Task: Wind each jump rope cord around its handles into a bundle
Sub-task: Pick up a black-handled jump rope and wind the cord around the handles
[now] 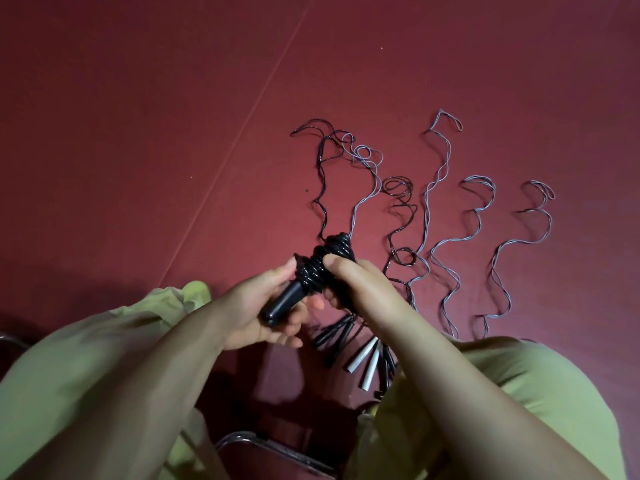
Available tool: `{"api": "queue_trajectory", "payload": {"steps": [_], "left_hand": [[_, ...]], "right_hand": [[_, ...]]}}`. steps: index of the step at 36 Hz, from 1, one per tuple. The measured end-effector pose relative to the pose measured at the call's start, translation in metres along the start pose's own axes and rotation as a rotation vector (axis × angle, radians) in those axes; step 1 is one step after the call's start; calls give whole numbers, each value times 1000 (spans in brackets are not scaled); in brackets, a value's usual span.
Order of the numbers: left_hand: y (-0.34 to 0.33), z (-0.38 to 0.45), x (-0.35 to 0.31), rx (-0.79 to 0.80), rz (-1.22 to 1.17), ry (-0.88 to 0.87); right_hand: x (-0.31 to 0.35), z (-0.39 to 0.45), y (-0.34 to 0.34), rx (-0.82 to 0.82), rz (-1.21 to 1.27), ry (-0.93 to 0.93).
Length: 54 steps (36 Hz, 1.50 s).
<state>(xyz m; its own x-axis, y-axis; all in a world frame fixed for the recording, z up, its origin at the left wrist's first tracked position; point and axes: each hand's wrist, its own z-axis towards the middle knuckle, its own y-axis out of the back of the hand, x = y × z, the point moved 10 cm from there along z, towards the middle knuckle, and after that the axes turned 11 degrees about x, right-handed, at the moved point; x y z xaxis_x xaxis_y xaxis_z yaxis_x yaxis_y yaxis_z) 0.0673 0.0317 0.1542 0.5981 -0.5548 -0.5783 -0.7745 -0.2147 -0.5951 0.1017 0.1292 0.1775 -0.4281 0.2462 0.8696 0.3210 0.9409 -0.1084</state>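
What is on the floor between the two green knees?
In the head view, between the knees, jump rope handles lie on the red floor: black handles and white handles.

The wound bundle [320,268] is glossy black. On the dark red floor [138,116] lie black and pale blue-grey cords [440,188] with black and white handles [362,358]. The trousers [519,393] are light green.

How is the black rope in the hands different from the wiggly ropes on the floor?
The black rope is wound tight round its handles; the floor ropes lie loose and wavy. The black rope is held up by the left hand and right hand; the floor ropes lie untouched. Both have thin cords and handles.
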Motion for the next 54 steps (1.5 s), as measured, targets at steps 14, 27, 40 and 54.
{"api": "queue_trajectory", "payload": {"steps": [14,27,40,54], "left_hand": [[35,-1,-9,-445,261,-58],[51,-15,-36,-730,760,-126],[53,-11,-29,-637,885,-36],[3,5,4,-56,-21,43]], "right_hand": [[-23,3,7,-19,-69,-187],[-35,7,13,-63,-362,-299],[-29,9,7,-25,-399,-212],[-19,16,1,17,-199,-69]]}}
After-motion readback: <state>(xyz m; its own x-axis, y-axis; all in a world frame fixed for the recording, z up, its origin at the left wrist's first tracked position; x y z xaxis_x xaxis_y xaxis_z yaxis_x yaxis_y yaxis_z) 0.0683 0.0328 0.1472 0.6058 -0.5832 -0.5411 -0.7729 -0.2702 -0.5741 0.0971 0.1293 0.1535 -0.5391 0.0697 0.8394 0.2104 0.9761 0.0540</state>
